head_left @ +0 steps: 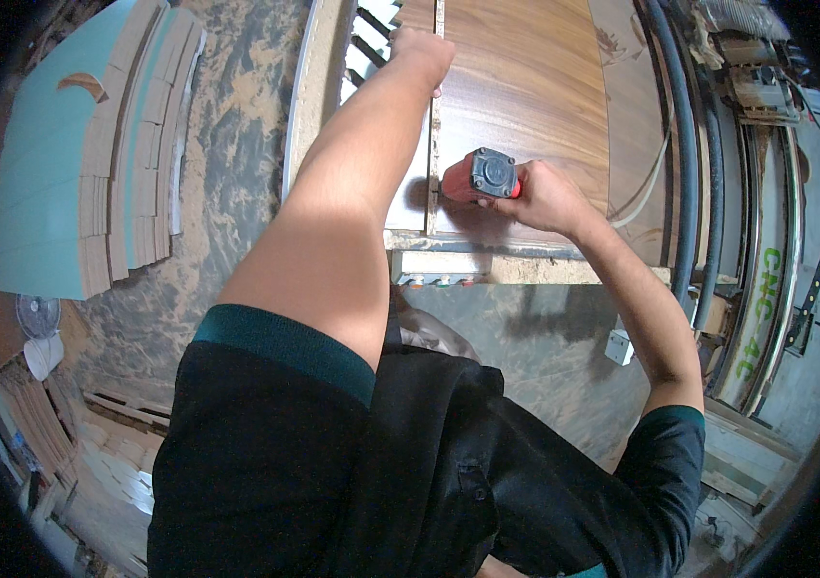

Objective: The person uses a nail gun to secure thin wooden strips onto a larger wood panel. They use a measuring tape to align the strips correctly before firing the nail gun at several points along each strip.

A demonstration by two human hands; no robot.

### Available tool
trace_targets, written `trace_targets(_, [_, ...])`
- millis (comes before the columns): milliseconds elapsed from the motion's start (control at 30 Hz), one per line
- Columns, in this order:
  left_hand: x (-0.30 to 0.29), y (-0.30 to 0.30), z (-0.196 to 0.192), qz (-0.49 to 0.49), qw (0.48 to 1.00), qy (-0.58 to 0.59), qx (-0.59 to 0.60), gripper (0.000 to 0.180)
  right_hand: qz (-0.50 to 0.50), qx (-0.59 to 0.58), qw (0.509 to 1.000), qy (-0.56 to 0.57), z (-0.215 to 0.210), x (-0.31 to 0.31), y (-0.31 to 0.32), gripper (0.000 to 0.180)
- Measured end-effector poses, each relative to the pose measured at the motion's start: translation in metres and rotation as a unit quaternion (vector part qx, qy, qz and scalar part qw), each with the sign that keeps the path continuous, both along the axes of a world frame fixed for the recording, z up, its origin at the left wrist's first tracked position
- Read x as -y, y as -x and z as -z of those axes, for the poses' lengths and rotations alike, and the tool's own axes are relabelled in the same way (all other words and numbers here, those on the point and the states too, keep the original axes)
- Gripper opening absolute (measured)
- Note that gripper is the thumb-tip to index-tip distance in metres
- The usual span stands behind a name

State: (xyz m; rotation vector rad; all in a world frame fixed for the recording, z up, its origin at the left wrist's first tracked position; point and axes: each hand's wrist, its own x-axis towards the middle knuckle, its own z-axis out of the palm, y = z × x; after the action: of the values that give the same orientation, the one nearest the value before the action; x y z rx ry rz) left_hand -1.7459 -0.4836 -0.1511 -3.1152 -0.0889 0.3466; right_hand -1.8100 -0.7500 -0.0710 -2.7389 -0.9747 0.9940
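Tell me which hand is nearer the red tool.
Right. The right hand grips the red tool; the left hand is farther away, up at the narrow strip.

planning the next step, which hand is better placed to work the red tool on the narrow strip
The right hand, probably: it grips the red tool beside the near end of the narrow strip, while the left hand is farther along it.

Right grip [546, 197] holds tool [492, 173] (red-and-black).
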Motion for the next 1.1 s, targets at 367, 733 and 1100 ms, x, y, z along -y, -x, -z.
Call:
trace_targets(367, [-0.005, -0.007, 0.007, 0.003, 0.999, 0.021, -0.025, 0.060, -0.087, 0.044, 0.995, 0.022, -0.008, -0.006, -0.008, 0.046])
trace_targets(733, [-0.004, -0.003, -0.006, 0.012, 0.999, 0.023, -0.028, 0.067, -0.006, 0.040, 0.999, 0.012, -0.007, -0.022, -0.035, 0.054])
trace_targets(1100, [-0.005, -0.003, -0.003, 0.018, 0.999, 0.023, -0.013, 0.067, -0.021, 0.051, 0.998, -0.002, -0.005, -0.023, -0.040, 0.055])
